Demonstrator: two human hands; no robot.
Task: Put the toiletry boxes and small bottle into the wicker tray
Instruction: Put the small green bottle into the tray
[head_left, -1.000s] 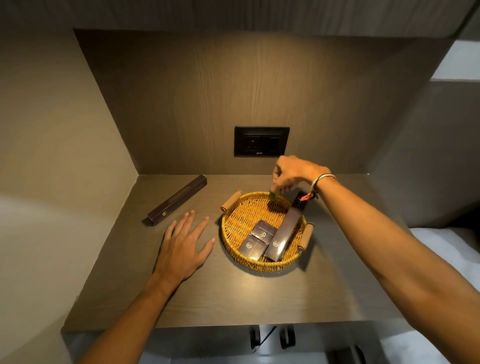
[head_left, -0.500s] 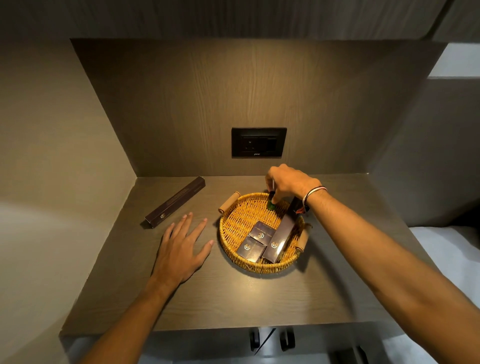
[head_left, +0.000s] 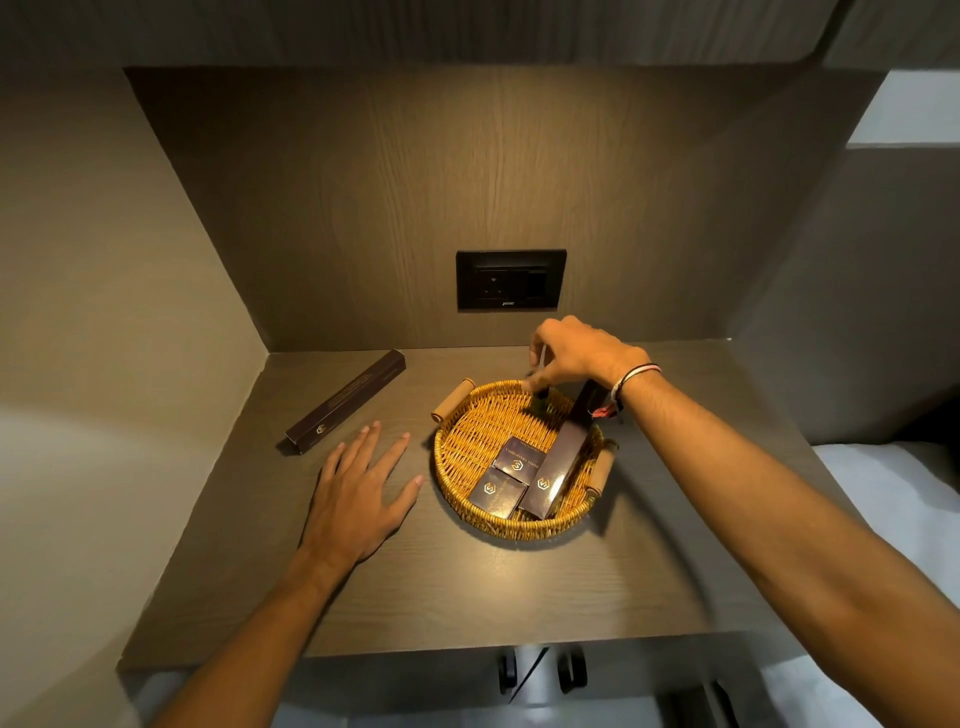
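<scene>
A round wicker tray (head_left: 470, 512) with two wooden handles sits in the middle of the shelf. Inside it lie two small dark boxes (head_left: 518, 461) (head_left: 496, 491) and a long dark box (head_left: 561, 465) that leans on the tray's right rim. My right hand (head_left: 576, 353) hovers over the tray's far side, its fingertips pinched on a small dark green bottle (head_left: 540, 402) that stands upright on the tray's floor. Another long dark box (head_left: 345, 400) lies on the shelf at the back left. My left hand (head_left: 358, 491) rests flat on the shelf, left of the tray.
The wooden shelf (head_left: 415, 597) sits in an alcove, with walls close at the left, back and right. A black wall socket (head_left: 510, 279) is mounted on the back panel above the tray. White bedding (head_left: 904, 483) lies at the right.
My right hand has come down over the tray's far side with the small bottle, which now stands on the tray's floor. My left hand has stayed flat on the shelf.
</scene>
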